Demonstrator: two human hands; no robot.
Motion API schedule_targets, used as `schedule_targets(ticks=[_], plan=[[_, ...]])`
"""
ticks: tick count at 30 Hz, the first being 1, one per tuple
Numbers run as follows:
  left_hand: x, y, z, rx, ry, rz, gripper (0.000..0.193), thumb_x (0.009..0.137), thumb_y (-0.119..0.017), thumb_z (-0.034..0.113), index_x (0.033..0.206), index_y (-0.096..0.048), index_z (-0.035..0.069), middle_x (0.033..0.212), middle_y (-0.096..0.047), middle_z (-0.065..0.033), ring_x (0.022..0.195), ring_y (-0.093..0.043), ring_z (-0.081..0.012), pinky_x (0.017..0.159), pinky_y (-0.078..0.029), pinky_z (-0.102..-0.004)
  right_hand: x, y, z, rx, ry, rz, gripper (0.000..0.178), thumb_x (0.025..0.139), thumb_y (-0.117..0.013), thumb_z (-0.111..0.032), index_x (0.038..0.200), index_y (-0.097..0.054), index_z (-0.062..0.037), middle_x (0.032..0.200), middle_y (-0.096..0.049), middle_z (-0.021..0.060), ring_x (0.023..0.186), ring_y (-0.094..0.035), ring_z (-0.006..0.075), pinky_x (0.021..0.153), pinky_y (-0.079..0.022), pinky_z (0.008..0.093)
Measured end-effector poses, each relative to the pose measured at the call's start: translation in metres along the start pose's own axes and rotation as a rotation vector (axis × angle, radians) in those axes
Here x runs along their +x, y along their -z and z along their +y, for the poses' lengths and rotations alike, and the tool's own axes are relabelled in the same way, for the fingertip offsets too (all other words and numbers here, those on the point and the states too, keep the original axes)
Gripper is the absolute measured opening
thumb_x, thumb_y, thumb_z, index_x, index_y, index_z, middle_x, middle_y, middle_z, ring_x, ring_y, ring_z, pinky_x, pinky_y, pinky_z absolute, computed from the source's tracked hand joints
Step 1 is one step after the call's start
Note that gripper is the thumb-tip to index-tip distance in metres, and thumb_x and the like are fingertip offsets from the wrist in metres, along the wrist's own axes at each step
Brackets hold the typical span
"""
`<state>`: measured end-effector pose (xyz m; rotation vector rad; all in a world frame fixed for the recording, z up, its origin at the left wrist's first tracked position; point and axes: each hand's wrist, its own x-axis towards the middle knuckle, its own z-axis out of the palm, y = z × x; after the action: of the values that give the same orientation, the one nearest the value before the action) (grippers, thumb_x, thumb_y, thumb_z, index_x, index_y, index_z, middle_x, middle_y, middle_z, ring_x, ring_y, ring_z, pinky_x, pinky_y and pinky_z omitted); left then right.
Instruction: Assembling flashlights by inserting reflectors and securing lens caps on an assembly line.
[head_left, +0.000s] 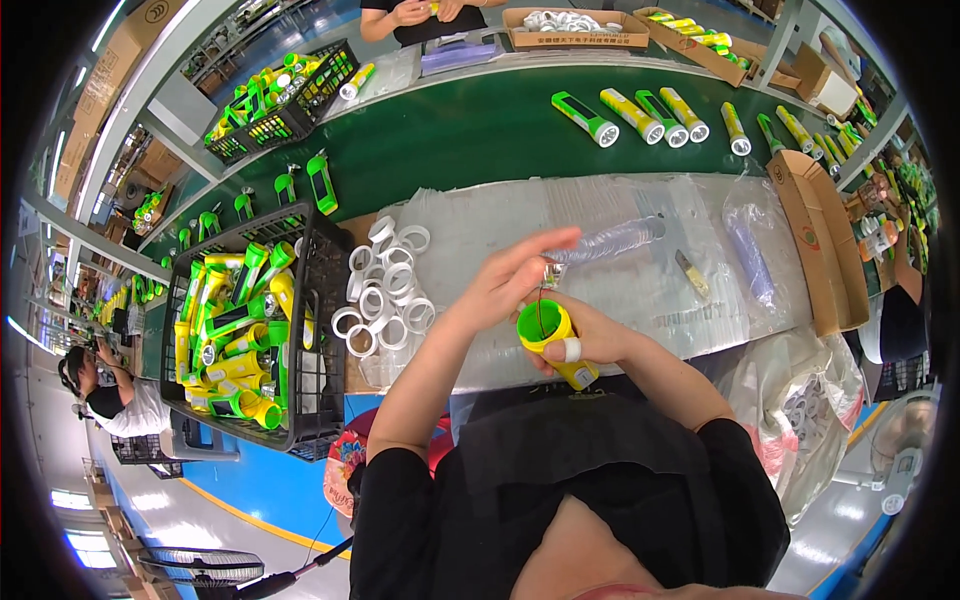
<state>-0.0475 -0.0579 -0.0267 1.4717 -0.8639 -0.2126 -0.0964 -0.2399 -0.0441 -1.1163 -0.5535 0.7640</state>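
Note:
My right hand [590, 335] is wrapped round a yellow flashlight body [572, 372], its wide green-lined mouth tilted up. Thin wires [541, 305] rise from inside that mouth to a small shiny silver lamp piece [553, 275]. Just above the opening, my left hand [508, 280] pinches the lamp piece, its upper fingers stretched to the right. A white band circles one digit of my right hand. Left of my hands, white plastic rings [398, 278] lie in a loose heap on the plastic-covered worktop [480, 215].
A black crate [325, 330] of yellow and green flashlight bodies stands at left. Flashlights [632, 115] lie on the green conveyor belt [440, 125] beyond. On the right are a utility knife [692, 275], plastic sleeves [748, 255] and a cardboard box [820, 240]. A co-worker's hands [425, 12] show across the belt.

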Motion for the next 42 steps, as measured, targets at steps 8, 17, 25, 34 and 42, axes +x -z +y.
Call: schedule_targets(ticks=[8, 17, 25, 34, 42], plan=[[-0.032, -0.015, 0.008, 0.334, -0.035, 0.294, 0.021, 0.097, -0.050, 0.021, 0.102, -0.062, 0.004, 0.102, -0.060, -0.0094, 0.085, -0.056, -0.0216, 0.076, -0.047, -0.0331, -0.004, -0.012, 0.013, -0.053, 0.017, 0.162, 0.047, 0.097, -0.058, -0.030, 0.131, -0.040, -0.0035, 0.096, -0.060, 0.0090, 0.081, -0.065, 0.0188, 0.076, -0.053, 0.0356], [-0.039, -0.022, -0.011, 0.687, -0.234, 0.235, 0.041, 0.088, -0.050, 0.023, 0.123, -0.058, 0.002, 0.128, -0.057, -0.0158, 0.121, -0.052, -0.0368, 0.100, -0.039, -0.0437, 0.009, -0.013, 0.028, 0.086, 0.095, 0.433, 0.042, 0.099, -0.055, -0.031, 0.133, -0.043, -0.0075, 0.105, -0.058, 0.0100, 0.082, -0.062, 0.0182, 0.076, -0.052, 0.0335], [-0.017, 0.006, -0.084, 0.967, 0.272, 0.325, 0.068, 0.079, -0.075, 0.038, 0.133, -0.052, 0.003, 0.130, -0.055, -0.0192, 0.123, -0.047, -0.0349, 0.103, -0.037, -0.0453, -0.010, 0.006, 0.012, 0.168, 0.096, 0.529, 0.039, 0.100, -0.051, -0.035, 0.129, -0.046, -0.0081, 0.089, -0.061, 0.0119, 0.074, -0.060, 0.0187, 0.069, -0.050, 0.0314], [-0.022, 0.013, -0.065, 0.862, 0.149, 0.388, 0.053, 0.077, -0.078, 0.019, 0.124, -0.061, 0.002, 0.113, -0.061, -0.0144, 0.104, -0.057, -0.0292, 0.088, -0.048, -0.0388, -0.012, 0.005, 0.007, 0.125, 0.069, 0.518, 0.036, 0.097, -0.058, -0.027, 0.125, -0.050, -0.0062, 0.087, -0.061, 0.0088, 0.070, -0.060, 0.0151, 0.067, -0.050, 0.0298], [-0.044, -0.033, -0.001, 0.572, -0.051, 0.268, 0.038, 0.097, -0.048, 0.018, 0.131, -0.058, 0.004, 0.121, -0.053, -0.0150, 0.117, -0.046, -0.0323, 0.099, -0.039, -0.0415, -0.002, -0.002, 0.011, 0.028, 0.062, 0.414, 0.046, 0.095, -0.061, -0.028, 0.131, -0.046, -0.0025, 0.091, -0.062, 0.0087, 0.074, -0.062, 0.0156, 0.067, -0.052, 0.0298]])
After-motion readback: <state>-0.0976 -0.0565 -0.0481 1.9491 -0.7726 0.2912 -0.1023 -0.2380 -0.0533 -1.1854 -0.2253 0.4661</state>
